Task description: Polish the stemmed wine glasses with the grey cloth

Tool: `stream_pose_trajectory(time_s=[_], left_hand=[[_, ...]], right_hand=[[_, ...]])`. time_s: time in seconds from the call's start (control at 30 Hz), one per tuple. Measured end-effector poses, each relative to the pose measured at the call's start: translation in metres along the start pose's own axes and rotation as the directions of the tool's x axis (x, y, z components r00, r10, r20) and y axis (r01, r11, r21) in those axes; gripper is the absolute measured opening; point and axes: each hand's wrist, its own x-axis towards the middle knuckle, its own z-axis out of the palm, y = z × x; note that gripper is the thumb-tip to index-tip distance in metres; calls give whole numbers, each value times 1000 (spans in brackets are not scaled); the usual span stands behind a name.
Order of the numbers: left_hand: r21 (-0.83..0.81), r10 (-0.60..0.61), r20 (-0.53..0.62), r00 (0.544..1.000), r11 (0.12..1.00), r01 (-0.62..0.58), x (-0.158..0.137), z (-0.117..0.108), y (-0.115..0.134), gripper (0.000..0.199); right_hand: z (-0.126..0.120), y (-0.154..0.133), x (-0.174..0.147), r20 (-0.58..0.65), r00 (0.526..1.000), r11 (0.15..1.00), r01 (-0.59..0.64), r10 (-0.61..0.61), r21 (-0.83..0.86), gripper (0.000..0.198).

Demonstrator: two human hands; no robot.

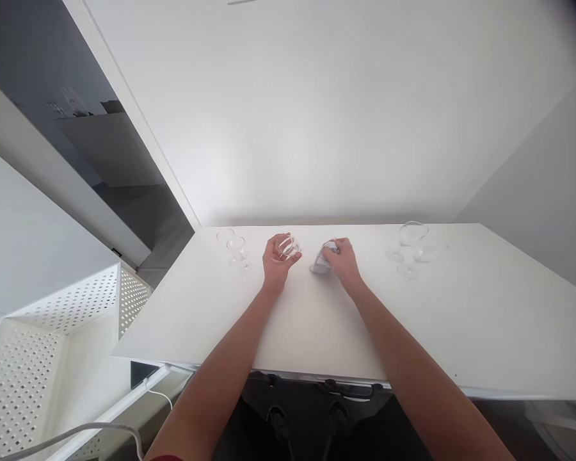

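My left hand (280, 261) is wrapped round the bowl of a clear stemmed glass (288, 247). The glass is tipped on its side, with its stem towards the right. A short distance to the right, my right hand (344, 264) grips a crumpled greyish-white cloth (321, 262), which hangs down to the tabletop. The fingers of that hand hide part of the cloth, and fine detail inside its folds cannot be made out. Both hands are over the back half of the white table (317, 333), apart from each other.
Two small stemmed glasses (235, 244) stand at the back left of the table. Two larger stemmed glasses (431, 249) are at the back right. A white wall (317, 128) rises behind the table. White perforated baskets (77, 301) and a cable (91, 428) are at the left.
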Motion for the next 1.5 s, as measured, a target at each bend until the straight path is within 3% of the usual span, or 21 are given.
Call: stream_pose_trajectory(time_s=[0.1,0.23,0.3,0.37,0.47,0.63,0.97,1.1,1.27,1.37,1.5], left_hand=[[12,-15,-26,1000,1000,15,1,-1,-2,58],[48,-34,-35,999,998,36,1,-1,-2,57],[75,-42,-41,998,996,45,1,-2,-3,58],[109,-41,-31,999,993,44,1,-3,-4,60],[140,-46,6,999,989,44,3,-4,-8,64],[172,-80,51,996,983,70,6,-2,-15,69],[138,-98,123,987,987,81,7,2,-15,67],[157,-101,88,991,984,86,6,0,-13,59],[193,-162,5,987,968,158,8,-2,-17,39],[206,-193,7,981,960,188,8,-1,-19,31],[204,-205,12,979,959,198,7,0,-19,27]], right_hand=[[-3,-13,-3,29,990,991,136,-136,13,18],[-5,-18,-8,280,944,980,196,-176,-44,12],[-5,-16,-12,455,875,944,274,-167,-182,33],[-3,-14,-17,608,776,852,424,-167,-307,56],[3,-16,-25,697,704,722,552,-136,-417,70],[11,-31,-32,719,695,636,557,-6,-534,70],[12,-32,-32,714,700,635,559,-16,-534,67],[10,-22,-24,641,766,672,452,43,-586,65],[-6,-5,-5,404,866,696,96,294,-711,66],[-20,6,6,258,884,654,-68,390,-754,55],[-39,19,18,101,864,606,-258,493,-752,49]])
